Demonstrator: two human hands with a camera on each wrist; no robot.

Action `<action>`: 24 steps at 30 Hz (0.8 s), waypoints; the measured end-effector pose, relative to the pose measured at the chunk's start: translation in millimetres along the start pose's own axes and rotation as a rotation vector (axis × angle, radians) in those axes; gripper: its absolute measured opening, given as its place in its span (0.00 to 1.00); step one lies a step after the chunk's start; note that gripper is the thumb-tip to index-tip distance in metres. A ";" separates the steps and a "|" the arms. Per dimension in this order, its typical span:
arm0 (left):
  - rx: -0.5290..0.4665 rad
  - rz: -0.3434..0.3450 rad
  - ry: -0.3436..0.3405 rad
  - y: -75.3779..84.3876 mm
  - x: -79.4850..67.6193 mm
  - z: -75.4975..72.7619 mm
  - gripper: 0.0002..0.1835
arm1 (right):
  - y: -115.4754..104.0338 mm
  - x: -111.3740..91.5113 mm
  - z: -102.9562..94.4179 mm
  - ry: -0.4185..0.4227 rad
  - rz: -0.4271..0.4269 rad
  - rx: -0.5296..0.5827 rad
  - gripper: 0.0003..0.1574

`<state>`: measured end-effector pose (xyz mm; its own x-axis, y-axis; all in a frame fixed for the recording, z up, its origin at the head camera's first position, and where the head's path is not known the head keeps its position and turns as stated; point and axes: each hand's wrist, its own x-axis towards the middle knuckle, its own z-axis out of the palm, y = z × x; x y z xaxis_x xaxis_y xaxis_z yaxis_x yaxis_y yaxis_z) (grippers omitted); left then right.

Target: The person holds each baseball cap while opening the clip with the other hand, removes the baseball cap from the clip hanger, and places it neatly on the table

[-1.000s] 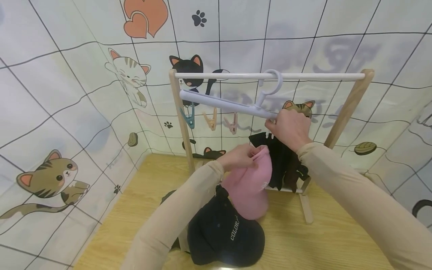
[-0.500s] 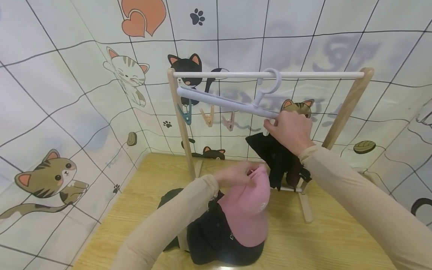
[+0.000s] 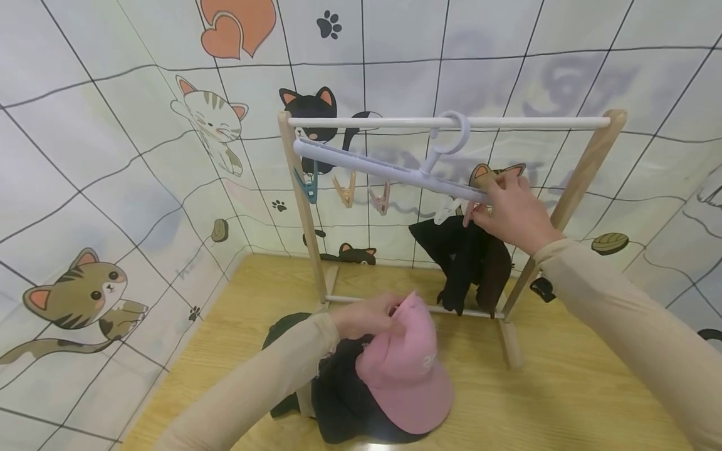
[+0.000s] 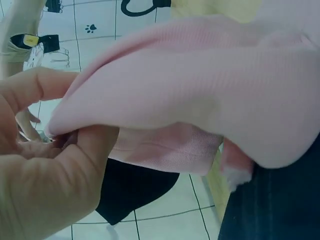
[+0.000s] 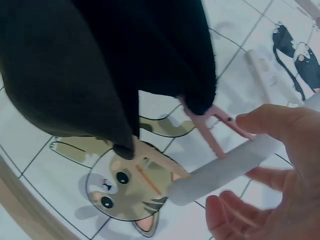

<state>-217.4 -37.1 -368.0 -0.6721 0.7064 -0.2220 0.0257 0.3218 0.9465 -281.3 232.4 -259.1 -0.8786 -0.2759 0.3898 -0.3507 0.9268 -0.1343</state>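
My left hand [image 3: 366, 318] pinches the edge of a pink baseball cap [image 3: 410, 351], whose brim overlaps a black cap [image 3: 350, 401] on the table. In the left wrist view, thumb and fingers grip the pink cap's fabric [image 4: 165, 85]. My right hand [image 3: 521, 210] is around the right end of a pale lilac hanger [image 3: 389, 169], hooked on the rack's rail. Its thumb is right at a pink clothespin [image 5: 202, 125], with fingers spread beyond the hanger bar [image 5: 225, 172]. Dark caps [image 3: 468, 257] hang from the clothespins there, near a white clothespin [image 3: 447, 210].
The rack has wooden posts [image 3: 304, 207] and a white top rail [image 3: 372, 122]. Teal [image 3: 307, 186], yellow [image 3: 346, 190] and pale pink [image 3: 380, 199] clothespins hang along the hanger's left part. A dark green cap [image 3: 290, 326] lies at left on the wooden table [image 3: 225, 326].
My left hand has lowered the pink cap down and left over the black cap. My right hand has shifted right along the hanger to its end, loosening its hold and uncovering a pink clothespin.
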 end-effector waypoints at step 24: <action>-0.345 0.015 0.056 -39.2 -25.4 39.4 0.28 | 5.7 -3.1 11.3 0.057 -0.126 -0.059 0.10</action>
<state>-172.1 -42.8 -408.7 -0.7137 0.6704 -0.2029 -0.2093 0.0724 0.9752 -284.2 235.7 -271.3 -0.8085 -0.3774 0.4516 -0.4355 0.8998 -0.0276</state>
